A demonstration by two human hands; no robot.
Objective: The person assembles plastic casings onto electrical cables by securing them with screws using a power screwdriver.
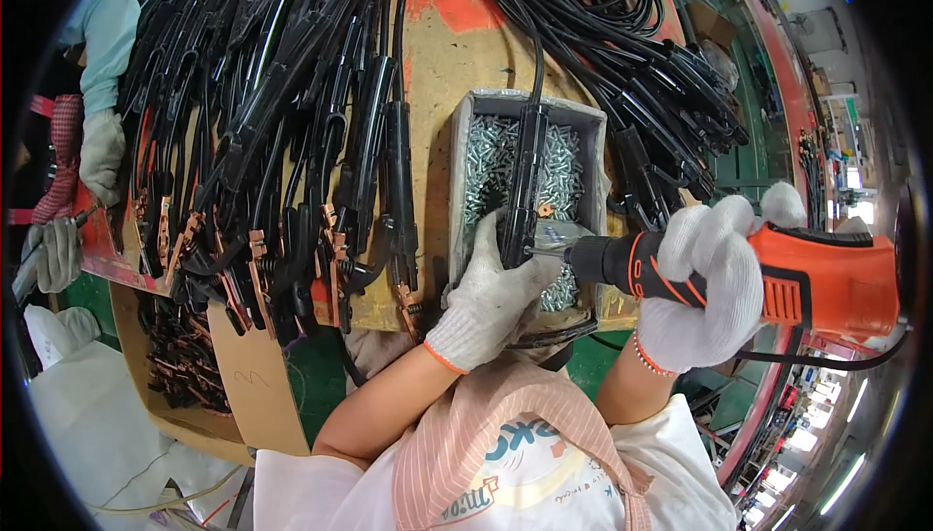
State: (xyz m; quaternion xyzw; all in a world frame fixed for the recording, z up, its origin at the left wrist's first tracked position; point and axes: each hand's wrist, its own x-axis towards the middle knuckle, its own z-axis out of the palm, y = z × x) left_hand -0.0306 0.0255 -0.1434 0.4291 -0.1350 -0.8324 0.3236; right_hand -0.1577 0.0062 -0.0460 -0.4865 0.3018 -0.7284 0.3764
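My left hand point(494, 288), in a white knit glove, is closed round the lower end of a black welding-holder handle point(526, 181) with a cable running up from it. The handle lies over an open grey box point(599, 133) full of small silver screws point(486, 147). In my gloved right hand point(714, 278) is an orange and black power drill point(836, 283), pointing left. Its thin bit reaches the side of the handle near my left fingertips; exact contact at the tip is hard to make out. A small copper piece point(545, 210) rests among the screws.
Many black cabled holders point(369, 162) with copper jaws point(338, 269) cover the table's left; more handles point(671, 113) lie right. A cardboard box point(248, 376) of copper parts stands lower left. At far left, a co-worker's gloved hands point(101, 157) work. The drill's cord point(826, 364) hangs right.
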